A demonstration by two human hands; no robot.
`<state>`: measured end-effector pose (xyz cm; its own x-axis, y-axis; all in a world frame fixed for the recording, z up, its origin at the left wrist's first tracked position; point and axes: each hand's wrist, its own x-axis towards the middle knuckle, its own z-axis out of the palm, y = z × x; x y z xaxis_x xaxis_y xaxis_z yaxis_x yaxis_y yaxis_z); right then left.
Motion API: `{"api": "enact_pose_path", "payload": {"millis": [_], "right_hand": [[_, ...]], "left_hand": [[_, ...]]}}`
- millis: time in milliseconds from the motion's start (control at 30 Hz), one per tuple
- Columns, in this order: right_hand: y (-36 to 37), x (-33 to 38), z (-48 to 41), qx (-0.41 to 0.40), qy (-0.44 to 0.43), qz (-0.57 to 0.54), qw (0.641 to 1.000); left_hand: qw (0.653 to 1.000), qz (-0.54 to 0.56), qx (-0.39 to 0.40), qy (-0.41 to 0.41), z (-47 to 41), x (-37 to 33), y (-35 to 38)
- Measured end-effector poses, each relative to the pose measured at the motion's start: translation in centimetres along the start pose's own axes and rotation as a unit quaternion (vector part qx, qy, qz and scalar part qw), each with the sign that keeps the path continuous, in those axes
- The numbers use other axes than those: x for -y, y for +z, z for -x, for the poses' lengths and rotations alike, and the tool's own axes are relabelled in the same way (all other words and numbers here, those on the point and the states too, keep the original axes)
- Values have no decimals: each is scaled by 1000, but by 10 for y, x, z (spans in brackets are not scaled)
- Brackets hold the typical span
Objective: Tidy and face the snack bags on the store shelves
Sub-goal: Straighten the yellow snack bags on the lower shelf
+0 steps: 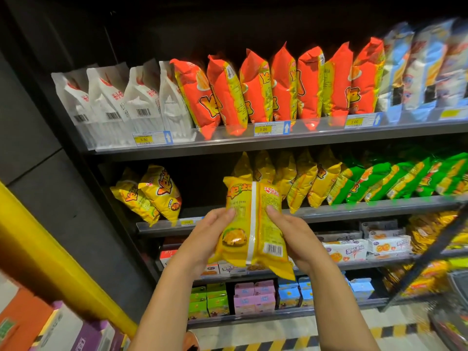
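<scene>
A yellow snack bag (253, 224) is held upright in front of the second shelf (354, 209), its back seam and barcode turned toward me. My left hand (207, 236) grips its left edge and my right hand (291, 236) grips its right edge, thumbs on the back. Two yellow bags (152, 196) lean at the shelf's left end. A row of yellow bags (304, 178) stands behind the held one, then green bags (395, 178) to the right. A gap lies between the leaning pair and the row.
The top shelf carries white bags (121, 97), red-orange bags (278, 84) and blue-white bags (425, 67). Lower shelves hold boxed snacks (367, 247) and small cartons (253, 297). A yellow pillar (50, 269) slants at the left, and a dark rack edge (430, 254) crosses the right.
</scene>
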<state>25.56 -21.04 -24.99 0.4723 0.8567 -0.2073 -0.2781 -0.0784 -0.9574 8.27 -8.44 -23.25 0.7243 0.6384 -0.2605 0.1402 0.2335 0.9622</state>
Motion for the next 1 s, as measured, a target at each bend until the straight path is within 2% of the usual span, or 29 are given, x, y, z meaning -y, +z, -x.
{"api": "enact_pose_path", "payload": {"millis": [100, 167, 300, 400, 533, 633, 667, 833, 933, 1000], "right_hand": [[1, 0, 0, 0, 48, -1, 999], [2, 1, 0, -4, 55, 6, 998], [3, 4, -1, 10, 61, -30, 998], [4, 8, 3, 32, 71, -100, 992], [8, -2, -4, 22, 69, -183, 980], [6, -10, -7, -26, 4, -137, 990], [7, -12, -8, -34, -23, -120, 992], [21, -12, -9, -86, -101, 16, 991], [21, -10, -10, -67, -111, 81, 988], [19, -6, -10, -45, -103, 86, 990]], "left_hand": [[998, 8, -10, -69, 4, -7, 10], [997, 12, -25, -76, 4, -8, 13], [997, 26, -30, -64, 2, -11, 15], [998, 37, -27, -38, 0, -11, 16], [998, -29, -61, 12, -3, -7, 17], [978, -133, -137, 87, -7, -9, 17], [973, -145, -142, 108, -7, -10, 18], [977, -161, -64, 124, -10, -7, 34], [979, -161, -40, 120, -10, -7, 38], [983, -139, -48, 111, -9, -5, 36]]}}
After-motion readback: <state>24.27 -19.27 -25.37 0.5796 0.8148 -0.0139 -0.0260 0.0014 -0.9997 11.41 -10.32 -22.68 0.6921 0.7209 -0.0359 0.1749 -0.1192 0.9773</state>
